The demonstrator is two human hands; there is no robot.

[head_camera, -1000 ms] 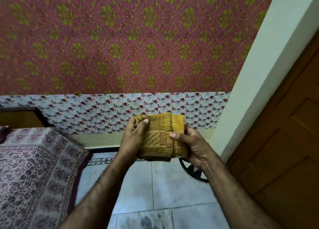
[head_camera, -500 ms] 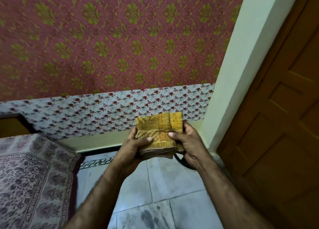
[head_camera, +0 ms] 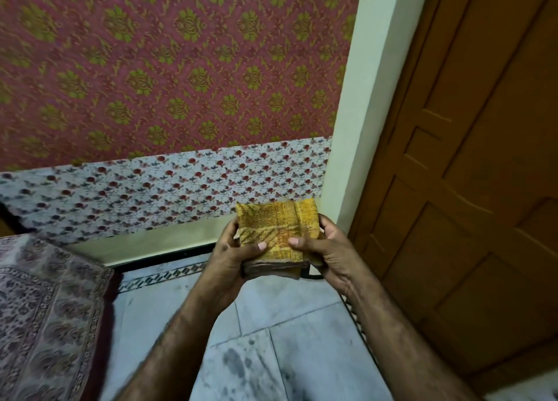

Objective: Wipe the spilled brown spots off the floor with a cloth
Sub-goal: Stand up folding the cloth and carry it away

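A folded yellow patterned cloth [head_camera: 276, 230] is held up in front of me, well above the floor. My left hand [head_camera: 232, 258] grips its left side with the thumb on top. Gripping the right side is my right hand [head_camera: 327, 255], its thumb pressed on the cloth's lower middle. Dark smudged spots [head_camera: 237, 363] mark the pale tiled floor [head_camera: 287, 304] below and between my forearms.
A bed with a patterned cover [head_camera: 45, 316] stands at the left. A brown wooden door [head_camera: 471, 189] fills the right, beside a cream wall corner [head_camera: 359, 113]. Patterned fabric [head_camera: 157, 77] covers the wall ahead. A dark curved object [head_camera: 312, 276] shows partly under the cloth.
The view has shifted right and down, bringing more of the door and floor into sight. My left thumb slid lower on the cloth; both hands kept their hold.
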